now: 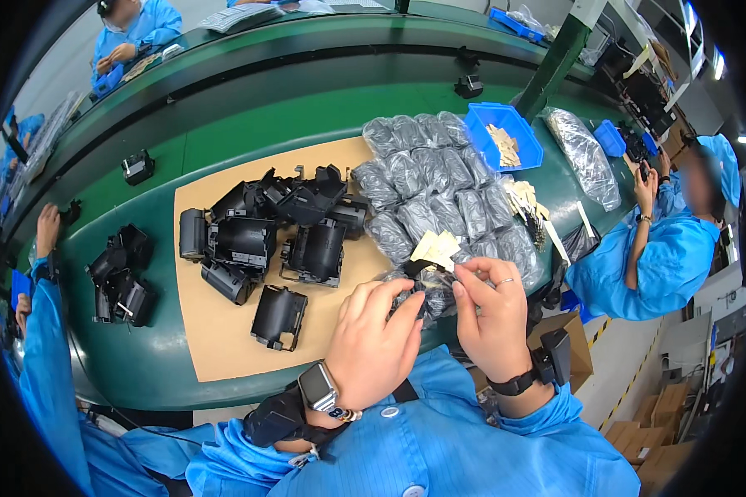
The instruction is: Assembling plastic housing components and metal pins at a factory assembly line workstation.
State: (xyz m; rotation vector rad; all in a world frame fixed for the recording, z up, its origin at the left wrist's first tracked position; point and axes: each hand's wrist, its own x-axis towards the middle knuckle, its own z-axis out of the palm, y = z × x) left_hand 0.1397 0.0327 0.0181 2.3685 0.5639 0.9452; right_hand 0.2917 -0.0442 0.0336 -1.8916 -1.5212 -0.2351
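My left hand (pixel 375 330) and my right hand (pixel 493 313) meet in front of the bagged parts, fingertips close together. Between them a small bunch of cream paper tags (pixel 435 248) stands out, a dark piece (pixel 417 267) at its lower left. My right thumb and forefinger pinch what looks like a thin dark strand by the tags. Curled fingers close my left hand, and what they hold is hidden. Just beyond lie rows of dark parts in clear plastic bags (pixel 423 174). Left of my hands, a black plastic housing (pixel 279 317) rests on a cardboard sheet (pixel 199 331).
More black housings (pixel 244 240) are heaped on the cardboard, others (pixel 123 273) on the green table (pixel 157 356). A blue bin (pixel 526 153) of cream tags stands behind the bags, with loose tags (pixel 526 203) beside them. Co-workers sit right (pixel 646 257) and far left (pixel 145 29); another sleeve (pixel 50 356) reaches in at left.
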